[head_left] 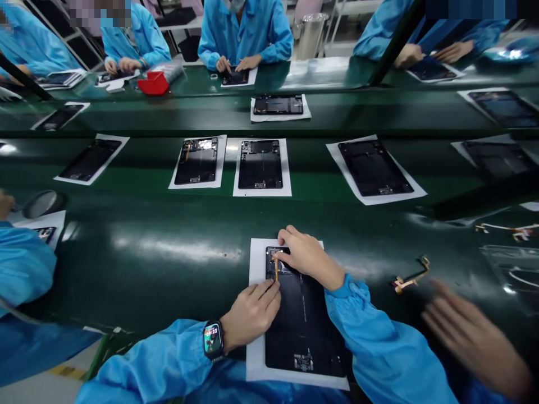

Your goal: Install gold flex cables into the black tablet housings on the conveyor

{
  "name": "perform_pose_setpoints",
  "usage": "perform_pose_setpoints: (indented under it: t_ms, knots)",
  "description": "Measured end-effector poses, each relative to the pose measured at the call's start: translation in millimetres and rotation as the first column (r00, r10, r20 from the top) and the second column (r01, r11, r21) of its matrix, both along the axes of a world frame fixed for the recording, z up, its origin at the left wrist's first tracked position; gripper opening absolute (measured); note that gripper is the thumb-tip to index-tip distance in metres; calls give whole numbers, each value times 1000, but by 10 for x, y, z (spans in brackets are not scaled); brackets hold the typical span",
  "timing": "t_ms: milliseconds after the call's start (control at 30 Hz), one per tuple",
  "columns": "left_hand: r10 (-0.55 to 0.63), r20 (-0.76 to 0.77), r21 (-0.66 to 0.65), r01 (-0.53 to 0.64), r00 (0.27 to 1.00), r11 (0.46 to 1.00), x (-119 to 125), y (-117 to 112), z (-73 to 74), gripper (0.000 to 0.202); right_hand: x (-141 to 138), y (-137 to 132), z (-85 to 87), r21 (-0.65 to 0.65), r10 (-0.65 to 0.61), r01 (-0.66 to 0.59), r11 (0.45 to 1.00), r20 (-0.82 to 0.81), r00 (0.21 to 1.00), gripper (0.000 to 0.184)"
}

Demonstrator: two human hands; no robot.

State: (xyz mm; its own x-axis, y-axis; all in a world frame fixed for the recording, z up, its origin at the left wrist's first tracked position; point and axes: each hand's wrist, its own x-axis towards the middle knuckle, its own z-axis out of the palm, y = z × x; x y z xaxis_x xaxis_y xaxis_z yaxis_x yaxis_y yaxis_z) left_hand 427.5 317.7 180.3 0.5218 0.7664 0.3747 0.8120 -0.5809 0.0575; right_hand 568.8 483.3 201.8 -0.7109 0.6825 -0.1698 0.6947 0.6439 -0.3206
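Note:
A black tablet panel (303, 331) lies on a white sheet (256, 258) on the green belt right in front of me. A thin orange flex cable (276, 270) runs down its upper left corner. My left hand (252, 311), with a smartwatch on the wrist, has its fingers curled and its fingertips pressed on the cable's lower end. My right hand (307, 255) reaches over the panel's top edge, with its fingers closed on the cable's upper end.
A loose flex cable (410, 278) lies on the belt to the right. Beside it is a blurred hand (475, 334) of another person. Several more panels on white sheets (261, 164) (374, 167) sit further up the belt. Co-workers in blue coats work opposite, near a red box (154, 83).

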Motion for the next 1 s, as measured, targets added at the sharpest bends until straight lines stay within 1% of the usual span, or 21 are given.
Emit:
perform_pose_setpoints:
  t_ms: [100, 333, 467, 567, 600, 667, 700, 767, 800, 867, 900, 933, 1000]
  knots:
    - [-1, -19, -14, 1, 1000, 1000, 2, -1, -7, 30, 6, 9, 10, -20, -2, 2, 1000, -4, 1000, 27]
    - [-1, -8, -15, 1, 1000, 1000, -2, 7, -21, 27, -3, 10, 17, -21, -5, 5, 1000, -19, 1000, 28]
    - [2, -24, -17, -2, 1000, 1000, 17, -10, -35, 26, -6, -3, 65, -28, -21, 21, 999, -24, 999, 25]
    - [4, -15, -29, -4, 1000, 1000, 32, -15, -23, 22, 79, -13, 154, -110, -31, 19, 994, -113, 993, 7]
    - [4, -3, -41, -4, 1000, 999, 27, -7, -12, 22, 130, -18, 189, -158, -29, 5, 987, -151, 988, 12]
    - [1, 32, -82, 1, 999, 997, -8, 29, 16, 25, 257, -29, 257, -256, -12, -42, 966, -206, 979, 29]
    - [-1, 44, -106, 5, 999, 994, -40, 59, 30, 27, 327, -38, 283, -292, -3, -64, 954, -223, 975, 34]
    - [-14, 38, -157, 20, 999, 987, -119, 133, 52, 27, 471, -61, 313, -332, -16, -73, 940, -258, 966, 32]
    - [-29, 17, -180, 31, 999, 983, -162, 171, 63, 27, 543, -78, 314, -348, -47, -54, 936, -276, 960, 28]
    - [-69, -34, -228, 59, 997, 972, -237, 238, 89, 28, 685, -127, 286, -404, -157, 24, 915, -300, 941, 18]
    - [-96, -51, -253, 80, 994, 964, -269, 262, 107, 29, 751, -161, 261, -448, -232, 75, 891, -305, 924, 14]
    - [-119, -61, -279, 98, 991, 955, -295, 281, 130, 30, 812, -204, 231, -500, -311, 126, 857, -306, 900, 14]
    - [-147, -57, -320, 121, 988, 940, -336, 300, 182, 31, 907, -314, 168, -592, -457, 216, 777, -293, 840, 24]
